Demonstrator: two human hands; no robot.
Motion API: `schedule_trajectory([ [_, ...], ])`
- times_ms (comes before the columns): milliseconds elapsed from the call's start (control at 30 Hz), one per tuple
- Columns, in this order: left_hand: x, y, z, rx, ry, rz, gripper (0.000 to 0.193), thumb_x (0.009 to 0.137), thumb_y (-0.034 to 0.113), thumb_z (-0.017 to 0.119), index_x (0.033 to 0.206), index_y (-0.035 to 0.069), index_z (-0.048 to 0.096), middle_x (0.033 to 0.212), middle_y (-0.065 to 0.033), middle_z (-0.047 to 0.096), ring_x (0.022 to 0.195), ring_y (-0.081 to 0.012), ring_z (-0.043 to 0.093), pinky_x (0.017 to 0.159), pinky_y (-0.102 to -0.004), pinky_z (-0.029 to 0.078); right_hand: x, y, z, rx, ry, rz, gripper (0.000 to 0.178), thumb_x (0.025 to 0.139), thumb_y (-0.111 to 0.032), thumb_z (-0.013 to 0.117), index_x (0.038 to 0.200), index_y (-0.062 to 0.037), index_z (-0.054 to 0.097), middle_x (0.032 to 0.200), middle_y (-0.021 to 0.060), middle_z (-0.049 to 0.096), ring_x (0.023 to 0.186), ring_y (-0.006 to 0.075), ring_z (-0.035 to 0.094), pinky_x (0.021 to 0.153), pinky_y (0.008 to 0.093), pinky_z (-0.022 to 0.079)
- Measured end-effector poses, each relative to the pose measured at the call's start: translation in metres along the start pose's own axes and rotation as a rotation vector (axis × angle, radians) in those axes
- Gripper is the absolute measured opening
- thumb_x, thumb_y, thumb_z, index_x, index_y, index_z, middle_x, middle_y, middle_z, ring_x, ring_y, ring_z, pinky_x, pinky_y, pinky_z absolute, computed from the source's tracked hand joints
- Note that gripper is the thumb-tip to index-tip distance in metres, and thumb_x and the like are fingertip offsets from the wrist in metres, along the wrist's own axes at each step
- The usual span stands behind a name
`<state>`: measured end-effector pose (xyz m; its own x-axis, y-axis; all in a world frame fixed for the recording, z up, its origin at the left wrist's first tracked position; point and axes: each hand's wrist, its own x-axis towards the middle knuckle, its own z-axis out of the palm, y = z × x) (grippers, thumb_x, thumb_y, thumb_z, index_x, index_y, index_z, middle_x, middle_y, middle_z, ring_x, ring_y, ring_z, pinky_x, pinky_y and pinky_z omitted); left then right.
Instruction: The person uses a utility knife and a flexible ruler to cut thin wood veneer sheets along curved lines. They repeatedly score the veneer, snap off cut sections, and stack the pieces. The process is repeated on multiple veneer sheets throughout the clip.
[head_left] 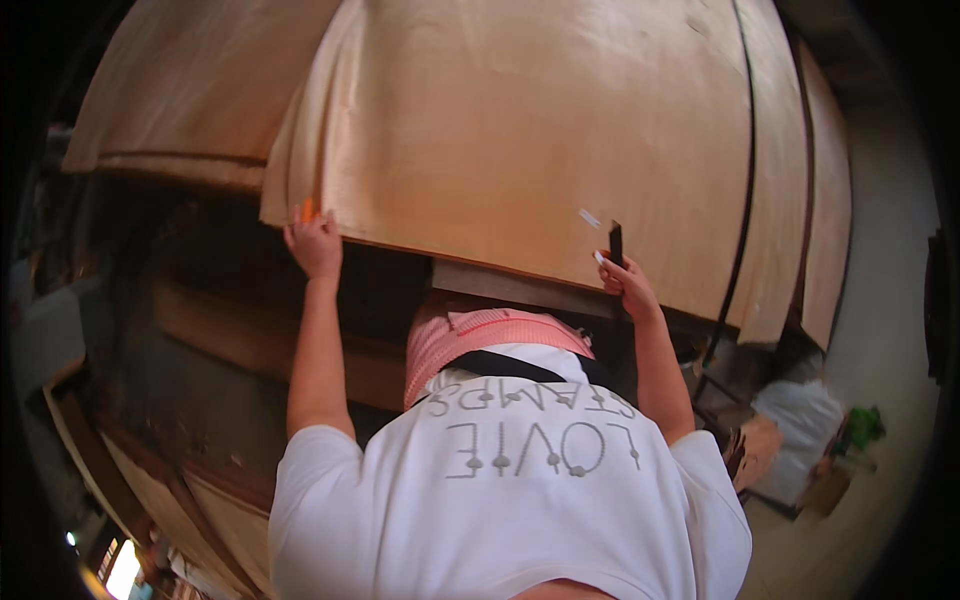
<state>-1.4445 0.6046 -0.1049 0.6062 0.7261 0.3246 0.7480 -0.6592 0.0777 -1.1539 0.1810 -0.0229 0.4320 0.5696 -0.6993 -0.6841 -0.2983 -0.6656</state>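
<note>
A wide, pale-brown wood veneer sheet (520, 130) spreads in front of me, its near edge running between my two hands. My left hand (316, 247) is at the sheet's left front corner, fingers closed around a small orange thing (308, 210) whose kind I cannot make out. At the right part of the near edge, my right hand (632, 287) grips a slim black tool (615, 243) shaped like a utility knife, pointing away from me over the sheet. Something white shows at that thumb. A short white strip (590, 217) lies on the veneer just beyond the tool.
Another veneer sheet (200, 90) lies to the left. A dark gap (745, 200) runs down the right side, with more veneer (825, 190) past it. Below the near edge is a dark space with a board (270, 335). A whitish plastic bag (795, 430) stands at the lower right.
</note>
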Motion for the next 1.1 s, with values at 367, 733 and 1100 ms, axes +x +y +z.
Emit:
schedule_trajectory([
  [367,0.154,0.103,-0.158,-1.35,-0.028,-0.407,0.027,0.082,0.029,0.056,0.082,0.002,0.058,0.07,-0.0005,0.055,0.059,-0.0092,0.051,0.054,-0.0252,0.044,-0.044,0.002,0.015,-0.195,-0.42,0.159,0.028,0.076,-0.022,0.062,0.096,-0.0027,0.058,0.065,-0.0015,0.049,0.054,0.0047,0.04,0.048,0.0173,0.027],
  [733,0.224,0.157,-0.189,-1.897,-0.201,-0.305,0.02,0.08,0.024,0.061,0.091,0.008,0.057,0.088,-0.0067,0.063,0.085,-0.0181,0.061,0.07,-0.0275,0.047,-0.003,0.034,0.035,-0.585,0.053,-0.079,0.023,0.083,-0.024,0.055,0.099,-0.007,0.057,0.066,-0.0028,0.051,0.058,0.0051,0.044,0.051,0.0197,0.034],
  [1100,0.22,0.137,-0.164,-1.969,-0.257,-0.248,0.021,0.08,0.02,0.06,0.096,0.007,0.058,0.087,-0.0075,0.063,0.084,-0.0207,0.062,0.066,-0.0286,0.051,0.141,0.0,0.131,-0.78,0.06,-0.441,0.025,0.078,-0.025,0.06,0.086,-0.0025,0.055,0.07,0.0061,0.056,0.064,0.0146,0.053,0.059,0.0294,0.042],
])
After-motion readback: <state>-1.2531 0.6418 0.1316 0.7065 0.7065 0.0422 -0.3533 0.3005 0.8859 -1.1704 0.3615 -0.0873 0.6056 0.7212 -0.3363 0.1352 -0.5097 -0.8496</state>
